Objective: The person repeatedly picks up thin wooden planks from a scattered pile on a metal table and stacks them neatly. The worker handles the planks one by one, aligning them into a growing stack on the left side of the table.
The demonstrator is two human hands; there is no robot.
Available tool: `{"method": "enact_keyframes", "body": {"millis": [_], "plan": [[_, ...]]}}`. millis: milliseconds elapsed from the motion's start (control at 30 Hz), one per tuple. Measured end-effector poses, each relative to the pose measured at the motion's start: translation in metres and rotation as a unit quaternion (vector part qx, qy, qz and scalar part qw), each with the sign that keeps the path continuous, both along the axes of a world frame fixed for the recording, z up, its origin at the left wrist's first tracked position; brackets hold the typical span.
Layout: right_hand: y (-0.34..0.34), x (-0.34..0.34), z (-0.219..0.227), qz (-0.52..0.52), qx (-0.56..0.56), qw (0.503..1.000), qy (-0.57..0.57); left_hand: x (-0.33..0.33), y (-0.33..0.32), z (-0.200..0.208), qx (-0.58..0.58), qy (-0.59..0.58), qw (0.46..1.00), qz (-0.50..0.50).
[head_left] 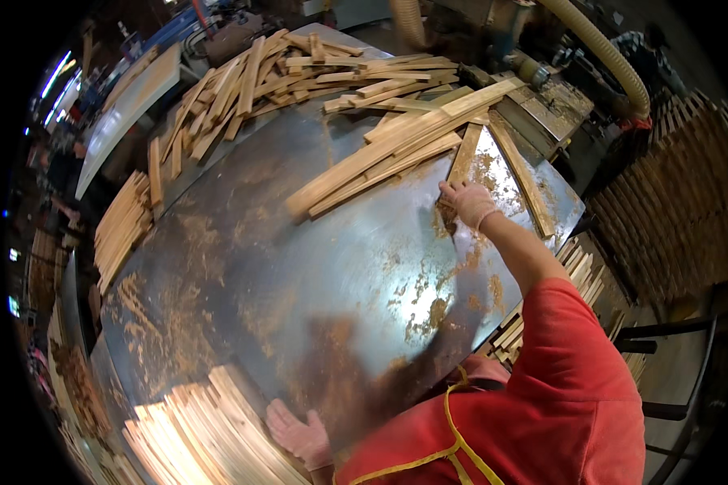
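Across a sawdust-strewn metal table (243,267), I watch the right hand (469,204) rest its fingers over the near part of a short wooden strip (467,153); whether they grip it, I cannot tell. The strip lies just beyond that hand, its long axis running away and slightly rightward toward a slanting bundle of long planks (404,149). The left hand (299,432), open with fingers spread, is well apart, low beside a row of pale slats (194,432).
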State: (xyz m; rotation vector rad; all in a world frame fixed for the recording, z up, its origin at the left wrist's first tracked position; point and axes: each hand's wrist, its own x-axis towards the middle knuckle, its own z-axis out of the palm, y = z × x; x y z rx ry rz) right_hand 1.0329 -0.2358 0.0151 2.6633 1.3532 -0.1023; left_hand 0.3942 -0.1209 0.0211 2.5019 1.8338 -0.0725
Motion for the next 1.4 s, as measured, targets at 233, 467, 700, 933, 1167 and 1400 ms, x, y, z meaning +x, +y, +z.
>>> {"method": "enact_keyframes", "body": {"millis": [233, 467, 700, 933, 1167, 1400], "plan": [[0.047, 0.042, -0.025, 0.150, -0.102, 0.983, 0.040, 0.144, 0.018, 0.004, -0.043, -0.107, 0.981, -0.157], [0.047, -0.059, -0.038, 0.220, 0.223, 0.932, 0.184, 0.255, 0.004, -0.010, -0.112, -0.026, 0.942, -0.315], [-0.154, 0.134, -0.034, -0.447, 0.121, 0.884, 0.058, 0.216, -0.009, -0.029, -0.244, 0.026, 0.943, -0.223], [-0.099, -0.102, -0.065, -0.382, 0.368, 0.535, 0.658, 0.149, 0.001, -0.004, -0.515, -0.329, 0.792, -0.001], [-0.019, -0.405, -0.050, -0.093, 0.163, 0.534, 0.825, 0.085, -0.019, 0.000, -0.556, -0.479, 0.674, 0.087], [0.018, -0.403, -0.027, 0.096, -0.030, 0.607, 0.788, -0.019, -0.034, -0.007, -0.371, -0.285, 0.863, 0.188]]}}
